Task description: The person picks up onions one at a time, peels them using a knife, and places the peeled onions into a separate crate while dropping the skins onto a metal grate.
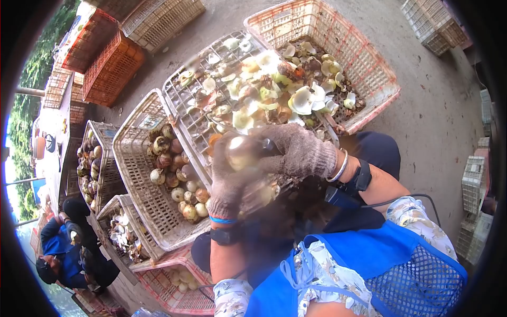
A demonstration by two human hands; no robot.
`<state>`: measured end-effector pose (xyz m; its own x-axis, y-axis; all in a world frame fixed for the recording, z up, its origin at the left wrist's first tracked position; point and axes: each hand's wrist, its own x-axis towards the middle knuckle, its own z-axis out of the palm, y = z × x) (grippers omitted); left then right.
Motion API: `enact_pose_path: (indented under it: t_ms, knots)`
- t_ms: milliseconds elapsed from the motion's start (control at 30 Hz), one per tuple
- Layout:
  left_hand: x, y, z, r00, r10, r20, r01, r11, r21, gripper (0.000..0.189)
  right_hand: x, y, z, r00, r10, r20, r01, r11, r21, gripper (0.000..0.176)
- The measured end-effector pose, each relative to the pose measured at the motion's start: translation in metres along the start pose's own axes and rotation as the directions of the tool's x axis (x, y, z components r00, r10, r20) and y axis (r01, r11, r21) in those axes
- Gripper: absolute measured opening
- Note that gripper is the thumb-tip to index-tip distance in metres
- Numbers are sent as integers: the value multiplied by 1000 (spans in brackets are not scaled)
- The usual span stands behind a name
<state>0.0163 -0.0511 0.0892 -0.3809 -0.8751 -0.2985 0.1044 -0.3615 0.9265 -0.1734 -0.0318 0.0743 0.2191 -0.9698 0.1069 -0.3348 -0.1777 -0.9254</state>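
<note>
Both my hands wear brownish knit gloves. My left hand [226, 182] is closed around a round pale fruit [240, 150], holding it up over the edge of a flat crate. My right hand [298, 150] is pressed against the same fruit from the right, fingers closed on something dark at the fruit [266, 143]; motion blur hides what it is. Just beyond my hands lies a white crate [182, 108] piled with pale peelings and husk pieces.
A white basket [134, 174] of whole brown and pale fruits stands on the left. A pink crate [369, 68] with peelings is behind. More baskets sit at far left and below. Another person in blue [63, 253] crouches at lower left. Empty crates stand around the concrete floor.
</note>
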Motion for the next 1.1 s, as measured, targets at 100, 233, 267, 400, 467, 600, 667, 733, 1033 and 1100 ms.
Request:
enact_pose_path:
  t_ms: [100,233,267,400,467,600,667,733,1033,1100]
  knots:
    - [1,-3,-2,998,-24,56,23,1000,13,95,-1,-10,-5,994,98,37,-99,995,23,45]
    - [0,-5,0,998,-40,48,31,984,173,90,-3,-6,-3,996,81,23,-80,996,-46,41]
    - [2,-5,0,998,-34,62,21,980,200,90,-2,-8,-5,995,88,40,-85,994,-66,40]
    - [4,-11,6,992,53,115,-75,977,201,73,-2,-14,-8,985,165,55,-159,983,-96,34]
    - [5,-16,8,994,70,83,-85,975,204,76,-1,-16,-10,980,191,53,-182,974,-134,29]
    - [8,-16,4,998,31,53,-45,952,302,71,-1,7,1,994,112,-6,-111,986,-123,27]
    - [5,-10,7,999,-23,44,11,970,241,66,-1,14,4,980,200,-6,-200,979,-39,26]
    - [3,-5,8,998,-47,45,37,977,211,64,-1,11,4,977,212,-21,-210,975,67,25]
    - [7,-13,21,974,141,-178,-102,971,215,53,-1,14,14,981,-46,-188,4,976,-216,20]
    - [9,-8,23,986,93,-140,-83,993,81,53,2,9,8,979,-29,-203,17,998,-58,19]
